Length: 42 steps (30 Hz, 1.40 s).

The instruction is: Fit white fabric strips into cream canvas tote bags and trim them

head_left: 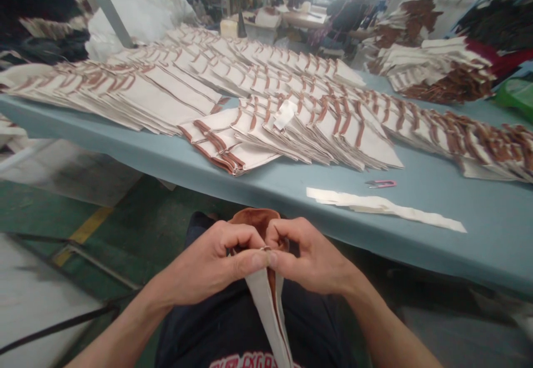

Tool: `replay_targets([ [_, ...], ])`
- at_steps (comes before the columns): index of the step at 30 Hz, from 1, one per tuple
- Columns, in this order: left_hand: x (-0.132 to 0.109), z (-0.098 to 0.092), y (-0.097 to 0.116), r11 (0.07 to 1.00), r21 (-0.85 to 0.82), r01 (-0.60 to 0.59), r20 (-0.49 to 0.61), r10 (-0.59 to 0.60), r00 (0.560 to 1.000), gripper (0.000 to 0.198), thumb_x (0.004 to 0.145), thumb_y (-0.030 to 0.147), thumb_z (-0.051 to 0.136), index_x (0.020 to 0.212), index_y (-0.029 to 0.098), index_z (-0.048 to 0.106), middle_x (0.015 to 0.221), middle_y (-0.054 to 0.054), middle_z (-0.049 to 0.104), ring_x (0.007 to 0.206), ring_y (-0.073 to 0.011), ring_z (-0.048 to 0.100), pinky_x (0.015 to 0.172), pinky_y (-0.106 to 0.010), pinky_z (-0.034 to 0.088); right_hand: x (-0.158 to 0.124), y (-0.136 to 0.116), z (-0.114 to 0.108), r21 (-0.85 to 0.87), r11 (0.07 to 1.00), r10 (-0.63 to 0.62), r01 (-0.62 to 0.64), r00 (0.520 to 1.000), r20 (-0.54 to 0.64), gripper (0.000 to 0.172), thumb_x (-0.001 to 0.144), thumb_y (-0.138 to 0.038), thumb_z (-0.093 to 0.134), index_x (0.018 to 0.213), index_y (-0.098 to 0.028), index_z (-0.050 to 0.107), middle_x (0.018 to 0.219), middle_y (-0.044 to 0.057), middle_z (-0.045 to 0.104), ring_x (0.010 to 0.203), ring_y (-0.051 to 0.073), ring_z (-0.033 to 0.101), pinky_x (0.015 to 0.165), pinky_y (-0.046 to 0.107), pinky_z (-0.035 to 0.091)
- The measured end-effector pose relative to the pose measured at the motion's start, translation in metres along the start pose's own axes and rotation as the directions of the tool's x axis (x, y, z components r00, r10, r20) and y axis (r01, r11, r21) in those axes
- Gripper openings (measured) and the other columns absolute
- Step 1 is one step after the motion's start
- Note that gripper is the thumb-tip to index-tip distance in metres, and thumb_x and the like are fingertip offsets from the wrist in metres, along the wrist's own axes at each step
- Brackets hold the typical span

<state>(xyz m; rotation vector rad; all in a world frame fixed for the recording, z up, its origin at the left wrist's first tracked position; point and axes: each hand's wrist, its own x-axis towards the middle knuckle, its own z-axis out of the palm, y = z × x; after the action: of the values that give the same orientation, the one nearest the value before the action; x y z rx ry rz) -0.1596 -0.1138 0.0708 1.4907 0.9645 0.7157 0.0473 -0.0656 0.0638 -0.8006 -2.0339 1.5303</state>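
Observation:
Over my dark-clothed lap, my left hand [212,262] and my right hand [308,254] pinch the same folded fabric piece [268,312] between fingers and thumbs. The piece is cream canvas hanging downward, with a brown lining bunched above my knuckles. My fingertips meet at its edge, and they hide the exact spot they grip. Just beyond my hands on the blue table lie a loose cream fabric strip [385,207] and small pink-handled thread snips [381,184].
Several long rows of stacked cream pieces with brown stripes [325,129] cover the blue cutting table [470,246]. Bundles of similar pieces [437,68] lie at the far right. A large white sack [137,13] stands back left. Green floor with a yellow line [85,232] shows left.

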Motion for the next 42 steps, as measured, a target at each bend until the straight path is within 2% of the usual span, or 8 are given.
replay_targets([
  [6,0.002,-0.005,-0.008,0.993,-0.047,0.113,0.067,-0.11,0.992,0.039,0.097,0.046,0.063,0.078,0.012,0.067,0.066,0.005,0.047,0.061,-0.0092,0.035,0.054,-0.02,0.029,0.0,0.003,-0.004,-0.061,0.998,0.008,-0.004,0.998,0.068,0.026,0.092,-0.029,0.067,0.072,-0.019,0.053,0.066,-0.006,0.052,0.059,0.01,0.043,0.056,0.023,0.034],
  [13,-0.005,-0.016,-0.011,0.995,-0.031,0.097,0.191,-0.09,0.977,0.049,0.1,0.054,0.057,0.07,0.016,0.053,0.065,0.006,0.034,0.058,-0.0083,0.027,0.05,-0.021,0.02,0.014,0.001,-0.001,-0.245,0.943,-0.191,0.226,0.969,0.16,0.023,0.101,-0.026,0.056,0.079,-0.022,0.052,0.078,-0.002,0.06,0.074,0.015,0.052,0.073,0.029,0.042],
  [18,-0.009,-0.008,-0.014,0.998,-0.007,0.066,-0.022,-0.066,0.998,0.04,0.104,0.042,0.052,0.073,0.016,0.054,0.068,0.005,0.04,0.061,-0.0099,0.032,0.053,-0.021,0.028,0.019,-0.011,0.002,-0.382,0.882,-0.293,0.277,0.956,0.018,0.018,0.1,-0.015,0.045,0.086,-0.021,0.054,0.098,0.007,0.069,0.094,0.02,0.061,0.092,0.037,0.044],
  [25,-0.014,0.011,-0.009,0.991,0.131,0.035,-0.354,0.014,0.935,0.033,0.104,0.033,0.053,0.078,0.016,0.064,0.078,0.0,0.057,0.067,-0.0121,0.049,0.057,-0.021,0.037,-0.008,-0.012,0.018,-0.456,0.886,-0.069,-0.083,0.949,-0.308,0.016,0.096,-0.035,0.066,0.093,-0.02,0.062,0.086,0.004,0.07,0.079,0.021,0.064,0.073,0.032,0.044],
  [29,-0.014,0.019,-0.015,0.996,0.092,0.019,-0.413,0.021,0.91,0.031,0.103,0.033,0.055,0.081,0.016,0.067,0.075,0.001,0.056,0.064,-0.0118,0.049,0.058,-0.022,0.04,-0.015,0.006,0.034,-0.36,0.92,0.031,-0.157,0.943,-0.331,0.025,0.102,-0.039,0.059,0.085,-0.02,0.063,0.078,0.002,0.066,0.069,0.017,0.058,0.063,0.029,0.038],
  [32,-0.015,0.024,-0.03,0.995,-0.094,0.041,-0.418,-0.077,0.905,0.036,0.102,0.043,0.059,0.083,0.014,0.069,0.072,0.001,0.055,0.062,-0.0111,0.048,0.055,-0.02,0.04,-0.019,0.019,0.038,-0.236,0.965,0.042,-0.118,0.951,-0.305,0.026,0.105,-0.037,0.053,0.087,-0.02,0.062,0.078,0.001,0.063,0.07,0.016,0.055,0.064,0.028,0.037],
  [37,-0.019,0.035,-0.055,0.874,-0.476,0.096,-0.377,-0.302,0.876,0.045,0.095,0.058,0.066,0.086,0.014,0.069,0.067,0.002,0.055,0.055,-0.0094,0.047,0.05,-0.018,0.04,-0.03,0.029,0.032,0.221,0.963,0.194,-0.156,0.967,-0.163,0.025,0.102,-0.043,0.059,0.094,-0.02,0.061,0.084,-0.002,0.057,0.074,0.014,0.051,0.067,0.025,0.04],
  [42,-0.019,0.038,-0.052,0.95,-0.295,0.103,-0.449,-0.233,0.863,0.041,0.096,0.052,0.065,0.076,0.016,0.067,0.065,0.002,0.055,0.057,-0.0109,0.048,0.05,-0.017,0.041,-0.039,0.03,0.039,0.318,0.932,0.242,-0.177,0.953,-0.18,0.033,0.097,-0.052,0.065,0.09,-0.02,0.058,0.082,-0.003,0.052,0.074,0.013,0.047,0.068,0.026,0.039],
])
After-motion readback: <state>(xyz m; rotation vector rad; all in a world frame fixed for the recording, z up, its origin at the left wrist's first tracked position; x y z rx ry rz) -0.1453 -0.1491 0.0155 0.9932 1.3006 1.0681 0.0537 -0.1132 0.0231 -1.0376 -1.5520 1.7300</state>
